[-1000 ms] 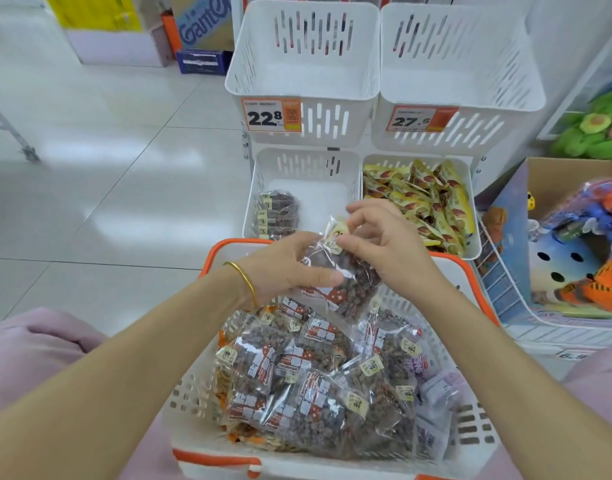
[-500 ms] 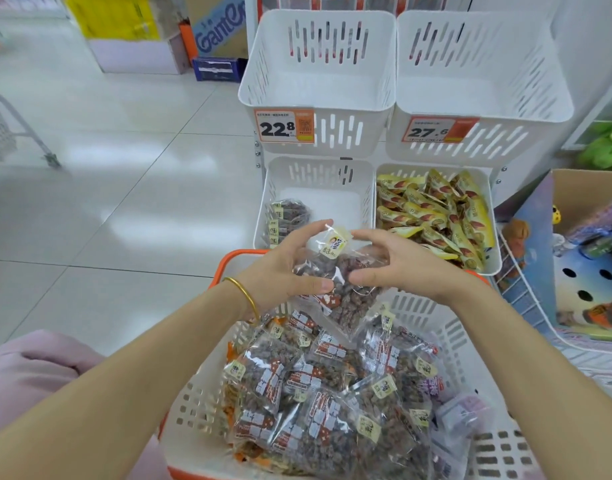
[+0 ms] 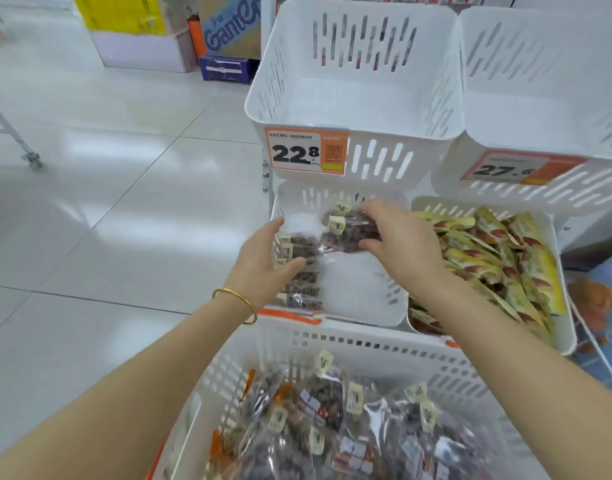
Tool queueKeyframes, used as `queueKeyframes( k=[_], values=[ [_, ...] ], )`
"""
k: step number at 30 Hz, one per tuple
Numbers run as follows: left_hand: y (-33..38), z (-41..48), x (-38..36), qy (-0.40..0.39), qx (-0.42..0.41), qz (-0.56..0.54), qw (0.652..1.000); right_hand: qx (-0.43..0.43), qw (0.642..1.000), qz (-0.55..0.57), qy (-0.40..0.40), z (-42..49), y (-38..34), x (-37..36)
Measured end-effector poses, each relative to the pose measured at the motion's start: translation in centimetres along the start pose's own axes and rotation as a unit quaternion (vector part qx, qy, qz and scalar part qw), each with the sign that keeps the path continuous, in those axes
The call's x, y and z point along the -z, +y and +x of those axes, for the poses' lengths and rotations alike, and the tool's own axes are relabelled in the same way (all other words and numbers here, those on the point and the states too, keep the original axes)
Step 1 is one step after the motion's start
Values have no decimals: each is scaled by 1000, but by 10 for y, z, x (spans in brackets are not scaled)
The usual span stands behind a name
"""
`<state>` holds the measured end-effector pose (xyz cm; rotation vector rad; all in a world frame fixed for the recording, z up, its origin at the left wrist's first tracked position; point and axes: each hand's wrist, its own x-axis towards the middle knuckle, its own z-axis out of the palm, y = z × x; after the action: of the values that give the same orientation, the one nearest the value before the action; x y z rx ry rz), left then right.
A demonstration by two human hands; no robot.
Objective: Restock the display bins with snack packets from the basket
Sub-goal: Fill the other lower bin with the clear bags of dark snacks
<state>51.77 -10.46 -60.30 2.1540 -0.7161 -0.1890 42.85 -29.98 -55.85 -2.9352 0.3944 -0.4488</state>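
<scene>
Both hands have left the basket (image 3: 367, 337) and reached out toward 12 o'clock into the lower left bin (image 3: 353, 289), taking the packet (image 3: 346, 230) with them. Right hand (image 3: 401, 244) grips that packet, fingers curled over its far edge and thumb against its near edge. The packet sticks out of the hand toward 9 o'clock, over the bin's bare floor (blur hides whether it touches). Left hand (image 3: 259, 261) is loosely spread at the bin's 9 o'clock side, fingers fairly straight by the wall, thumb resting on the row (image 3: 301, 275) of like packets standing there. The held packet's low corner is just beside the far end of that row. A bangle (image 3: 235, 299) circles the left wrist. At 3 o'clock of the bin, yellow packets (image 3: 488, 251) fill the neighbour bin (image 3: 562, 334). A tag (image 3: 306, 150) reading 22.8 hangs at 12 o'clock, on the upper bin (image 3: 353, 98). Spare packets (image 3: 332, 427) fill the basket at 6 o'clock
</scene>
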Motion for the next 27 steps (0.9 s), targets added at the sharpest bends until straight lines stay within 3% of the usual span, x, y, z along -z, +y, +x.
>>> queueKeyframes(
  k=[4, 7, 11, 14, 19, 21, 27],
  values=[
    [-42, 18, -15, -38, -20, 96, 994, -25, 992, -122, 18, 34, 14, -59],
    [-58, 29, -28, -77, -8, 87, 993, -54, 990, -127, 6, 63, 15, -90],
    [-68, 31, -38, -115, -7, 82, 990, -87, 994, -68, -22, 100, 1, -123],
    [-69, 31, -38, -111, -5, 66, 992, -78, 989, 77, -98, 116, -11, -145],
    [-68, 31, -38, -107, -2, 53, 993, -179, 897, 361, -180, 114, -11, -134],
    [-67, 31, -38, -106, 1, 50, 993, -190, 880, 381, -211, 109, -13, -128],
    [-64, 29, -38, -109, 9, 58, 992, -151, 892, 361, -225, 97, -19, -122]
  ],
)
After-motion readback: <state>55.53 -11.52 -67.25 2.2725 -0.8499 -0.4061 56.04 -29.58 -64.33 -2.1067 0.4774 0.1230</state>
